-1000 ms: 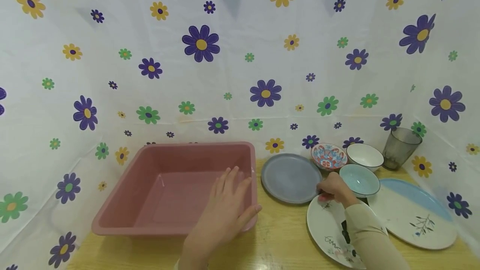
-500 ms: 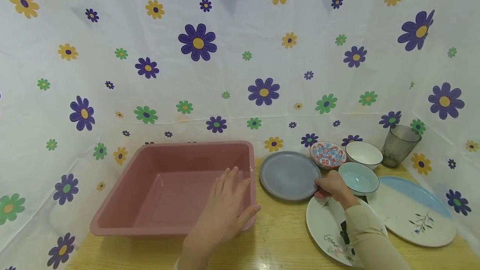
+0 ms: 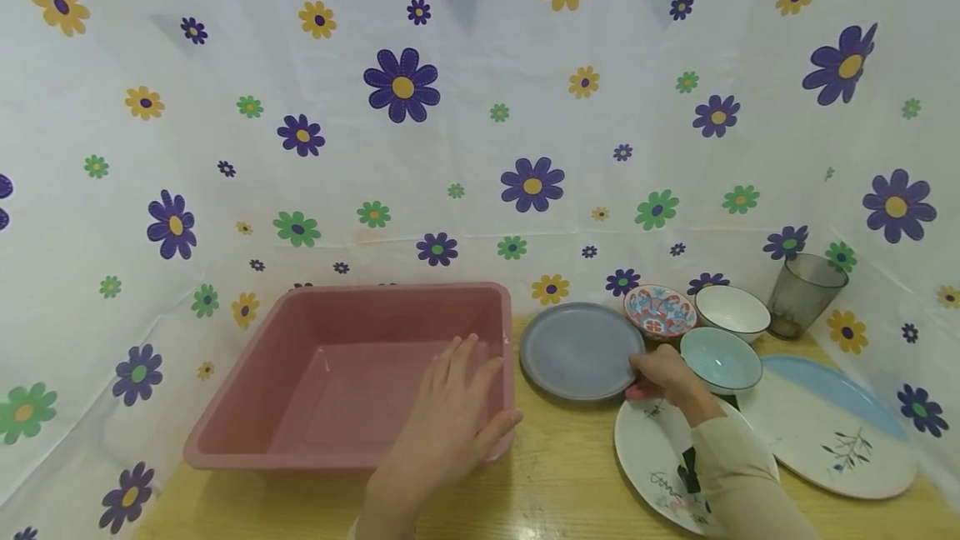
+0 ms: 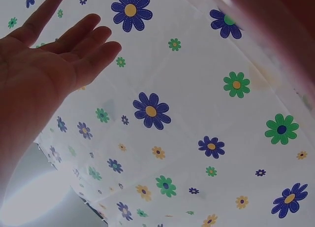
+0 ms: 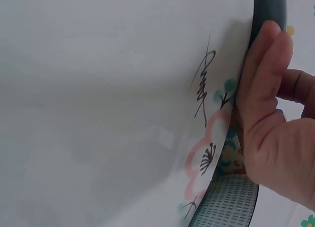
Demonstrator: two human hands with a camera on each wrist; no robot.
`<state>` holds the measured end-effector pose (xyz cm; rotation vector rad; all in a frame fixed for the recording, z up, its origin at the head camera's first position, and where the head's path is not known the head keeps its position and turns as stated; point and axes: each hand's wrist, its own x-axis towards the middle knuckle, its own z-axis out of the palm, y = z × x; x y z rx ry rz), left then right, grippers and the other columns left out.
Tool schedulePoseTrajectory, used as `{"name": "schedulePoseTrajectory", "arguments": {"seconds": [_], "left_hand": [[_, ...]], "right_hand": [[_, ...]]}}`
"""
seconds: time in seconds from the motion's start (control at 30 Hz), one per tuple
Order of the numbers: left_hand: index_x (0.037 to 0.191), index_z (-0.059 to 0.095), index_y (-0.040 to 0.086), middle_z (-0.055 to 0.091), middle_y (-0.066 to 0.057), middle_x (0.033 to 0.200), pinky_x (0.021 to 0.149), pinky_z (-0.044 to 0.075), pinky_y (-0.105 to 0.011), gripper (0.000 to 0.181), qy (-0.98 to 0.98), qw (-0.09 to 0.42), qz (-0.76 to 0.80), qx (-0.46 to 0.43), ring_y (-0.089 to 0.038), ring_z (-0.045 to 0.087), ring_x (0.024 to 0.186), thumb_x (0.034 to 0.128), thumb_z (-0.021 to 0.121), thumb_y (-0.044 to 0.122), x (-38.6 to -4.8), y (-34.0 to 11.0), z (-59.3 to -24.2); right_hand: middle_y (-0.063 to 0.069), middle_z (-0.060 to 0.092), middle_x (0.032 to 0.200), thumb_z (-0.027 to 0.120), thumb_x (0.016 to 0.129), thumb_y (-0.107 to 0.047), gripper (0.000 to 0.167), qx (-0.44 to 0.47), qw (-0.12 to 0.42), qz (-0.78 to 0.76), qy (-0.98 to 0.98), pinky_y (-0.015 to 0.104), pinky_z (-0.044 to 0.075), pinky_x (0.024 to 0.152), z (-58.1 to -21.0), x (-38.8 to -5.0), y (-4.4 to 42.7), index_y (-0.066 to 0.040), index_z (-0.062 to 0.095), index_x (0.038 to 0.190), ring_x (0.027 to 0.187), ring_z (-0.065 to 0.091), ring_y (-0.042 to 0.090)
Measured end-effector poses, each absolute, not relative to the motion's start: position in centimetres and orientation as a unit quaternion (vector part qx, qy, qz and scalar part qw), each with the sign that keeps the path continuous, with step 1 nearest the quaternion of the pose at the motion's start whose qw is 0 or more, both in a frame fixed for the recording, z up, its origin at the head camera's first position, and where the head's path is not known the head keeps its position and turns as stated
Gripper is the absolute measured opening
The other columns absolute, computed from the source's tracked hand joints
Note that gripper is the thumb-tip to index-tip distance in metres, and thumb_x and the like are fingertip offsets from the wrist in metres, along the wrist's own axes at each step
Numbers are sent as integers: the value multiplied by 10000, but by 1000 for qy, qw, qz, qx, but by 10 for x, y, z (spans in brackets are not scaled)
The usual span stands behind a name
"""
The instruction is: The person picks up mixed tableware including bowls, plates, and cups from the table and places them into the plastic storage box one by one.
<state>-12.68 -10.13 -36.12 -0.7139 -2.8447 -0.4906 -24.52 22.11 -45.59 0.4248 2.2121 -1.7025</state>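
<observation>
A round grey plate (image 3: 582, 350) lies right of the pink basin (image 3: 495, 315). My right hand (image 3: 671, 377) pinches its lower right rim, thumb on top and fingers below. In the right wrist view, fingers of the right hand (image 5: 275, 118) touch the dark plate edge (image 5: 269, 10) beside a white plate with a floral drawing (image 5: 123, 113). That white patterned plate (image 3: 660, 465) lies under my right wrist. My left hand (image 3: 442, 423), fingers straight and spread, is held over the basin's right front corner; the left wrist view shows the left hand (image 4: 54, 64) holding nothing.
Behind my right hand stand a red-and-blue patterned bowl (image 3: 660, 312), a white bowl (image 3: 732, 311) and a pale blue bowl (image 3: 720, 359). A grey glass (image 3: 806, 294) is at the back right, with an oval blue-and-white plate (image 3: 825, 432) in front of it.
The grey plate's near edge has shifted slightly up in the head view, and the fingers of my right hand have moved slightly left under its rim. My left hand has not moved.
</observation>
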Motion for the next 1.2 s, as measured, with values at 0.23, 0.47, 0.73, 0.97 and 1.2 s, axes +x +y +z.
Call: {"name": "schedulePoseTrajectory", "arguments": {"seconds": [0.23,0.47,0.73,0.97,1.2], "left_hand": [[1400,498,73,325,-229,1540,1157,216,-615,582,-949,87,-169,-250,-433,258,1439,973,573,461,-126,-100,-360],[1387,509,76,317,-232,1544,1159,213,-611,560,-947,90,-172,-255,-421,259,1442,978,569,454,-126,-99,-359],[1357,531,58,350,-254,1512,1145,247,-611,539,-946,105,-160,-261,-444,299,1408,967,599,424,-125,-99,-361],[1356,532,68,335,-242,1526,1153,232,-609,534,-948,96,-164,-255,-428,283,1424,973,583,437,-123,-99,-363],[1346,538,52,348,-260,1510,1140,257,-614,519,-945,109,-165,-259,-448,303,1406,969,603,403,-123,-100,-362]], "right_hand": [[85,606,601,430,912,-40,271,154,153,-608,764,215,529,481,-454,-243,218,183,488,1054,478,604,110],[65,625,621,493,867,-52,241,140,127,-609,771,240,549,508,-451,-239,212,141,545,1002,499,611,111],[102,645,699,511,850,2,395,140,125,-650,736,232,569,559,-455,-233,206,219,448,1174,558,655,120],[159,615,883,483,880,45,625,160,126,-702,682,269,593,650,-452,-228,198,229,230,1421,673,670,151],[230,495,1059,453,870,76,678,146,117,-734,653,292,599,676,-449,-221,187,192,155,1468,698,652,155]]}}
